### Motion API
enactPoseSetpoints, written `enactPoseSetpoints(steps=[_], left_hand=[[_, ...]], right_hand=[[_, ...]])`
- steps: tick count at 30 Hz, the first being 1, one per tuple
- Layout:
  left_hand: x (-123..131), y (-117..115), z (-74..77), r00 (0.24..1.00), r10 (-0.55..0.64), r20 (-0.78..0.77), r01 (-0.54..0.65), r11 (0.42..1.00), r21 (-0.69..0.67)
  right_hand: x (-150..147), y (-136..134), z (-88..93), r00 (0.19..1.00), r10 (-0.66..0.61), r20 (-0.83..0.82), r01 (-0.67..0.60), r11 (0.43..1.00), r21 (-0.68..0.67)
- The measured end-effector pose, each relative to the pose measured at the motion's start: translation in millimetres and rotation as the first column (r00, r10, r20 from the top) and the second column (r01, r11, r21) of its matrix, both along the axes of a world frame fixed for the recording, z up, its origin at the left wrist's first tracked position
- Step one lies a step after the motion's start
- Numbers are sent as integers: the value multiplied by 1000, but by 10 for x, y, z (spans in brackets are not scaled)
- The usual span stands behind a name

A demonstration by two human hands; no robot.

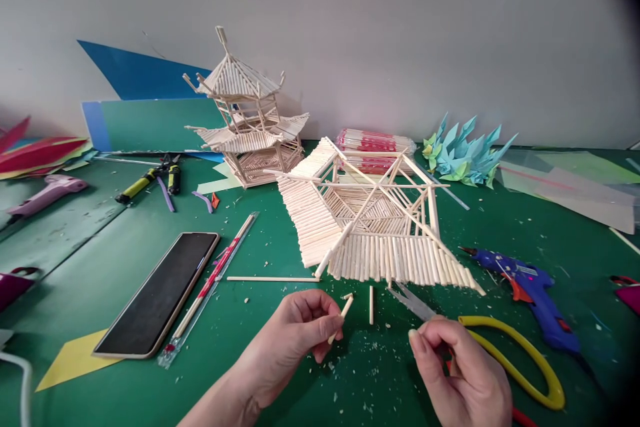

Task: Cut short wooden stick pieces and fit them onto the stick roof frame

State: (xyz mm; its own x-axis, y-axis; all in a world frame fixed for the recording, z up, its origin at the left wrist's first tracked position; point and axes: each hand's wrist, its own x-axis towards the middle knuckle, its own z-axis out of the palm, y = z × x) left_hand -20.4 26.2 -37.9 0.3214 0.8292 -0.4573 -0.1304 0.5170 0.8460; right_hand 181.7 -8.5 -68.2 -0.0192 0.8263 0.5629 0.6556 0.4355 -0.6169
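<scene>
Plain grey wall stood behind; green tabletop ran back to it, dark seam crossing its left side. Upper wall caught pale light.

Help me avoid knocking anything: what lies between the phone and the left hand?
In the head view, a clear sleeve of sticks lies beside the phone; from there to the left hand, just green tabletop with a small crumb.
</scene>
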Motion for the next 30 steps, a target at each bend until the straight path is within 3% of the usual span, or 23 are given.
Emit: enactPoseSetpoints(steps=[3,6,9,14,16,19,22,25,30], left_hand=[[20,-9,-10,959,-24,-281,79,980,184],[44,-25,-33,772,43,-634,270,881,389],[74,-41,-66,583,125,-803,454,769,449],[71,-43,-128,451,204,-869,621,628,470],[14,-13,-127,324,301,-897,687,577,442],[-119,71,-82,91,431,-898,743,571,350],[-234,159,-28,-39,460,-887,762,588,271],[-289,196,-15,-107,472,-875,799,565,206],[-347,169,-47,-129,491,-861,820,542,186]], right_hand=[[-6,0,6,1000,-9,12,9,1000,-9],[-11,-1,16,1000,-24,18,25,1000,-15],[-13,-5,17,999,-6,38,7,1000,-16],[-48,-30,10,999,-49,-17,47,996,-79],[-66,-40,10,996,-75,-51,69,992,-109],[-77,-43,7,995,-82,-60,74,990,-121],[-77,-37,-3,996,-67,-51,61,991,-119],[-84,-28,1,998,-56,-35,52,993,-110],[1,-45,78,994,-105,-6,103,983,-149]])
